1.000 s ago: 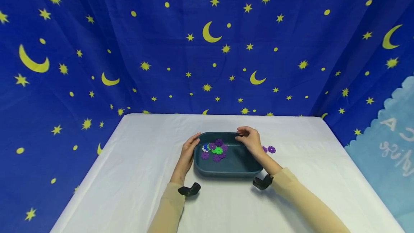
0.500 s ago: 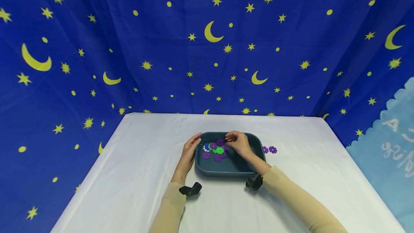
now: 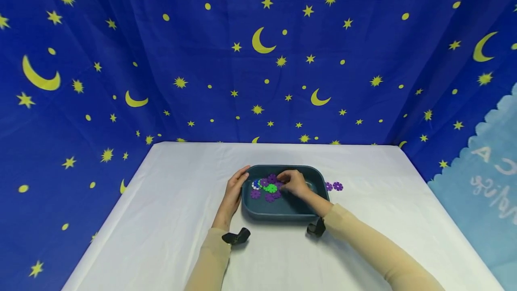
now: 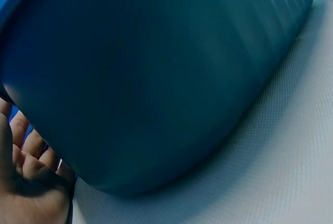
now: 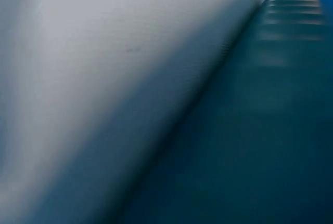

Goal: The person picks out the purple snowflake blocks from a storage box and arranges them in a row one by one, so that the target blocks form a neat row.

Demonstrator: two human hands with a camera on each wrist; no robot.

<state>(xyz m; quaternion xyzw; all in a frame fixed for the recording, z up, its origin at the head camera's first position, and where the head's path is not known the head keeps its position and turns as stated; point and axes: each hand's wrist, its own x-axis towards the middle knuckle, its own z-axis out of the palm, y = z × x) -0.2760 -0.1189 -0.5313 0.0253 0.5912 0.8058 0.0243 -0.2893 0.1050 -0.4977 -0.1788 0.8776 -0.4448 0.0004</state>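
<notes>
A dark teal tray (image 3: 282,217) holds purple flower-shaped discs (image 3: 269,197), a green piece (image 3: 270,188) and blue and white pieces (image 3: 256,185) on its left side. My left hand (image 3: 232,194) grips the tray's left end. In the left wrist view, that hand (image 4: 34,182) has its fingers bent beside the wall of the tray (image 4: 156,78). Inside the tray, my right hand (image 3: 295,184) is at the right edge of the discs, thumb and forefinger apart; its fingertips partly hide a purple disc. The outer wall of the tray (image 5: 234,146) fills much of the right wrist view.
Two purple discs (image 3: 338,186) lie on the white-covered table (image 3: 181,183) just right of the tray. A blue curtain (image 3: 210,57) with yellow moons and stars stands behind and at the sides; a light blue panel (image 3: 484,192) shows at the right.
My right hand has moved left and down from the tray's back right rim to the discs inside. My left hand stays on the tray's left end.
</notes>
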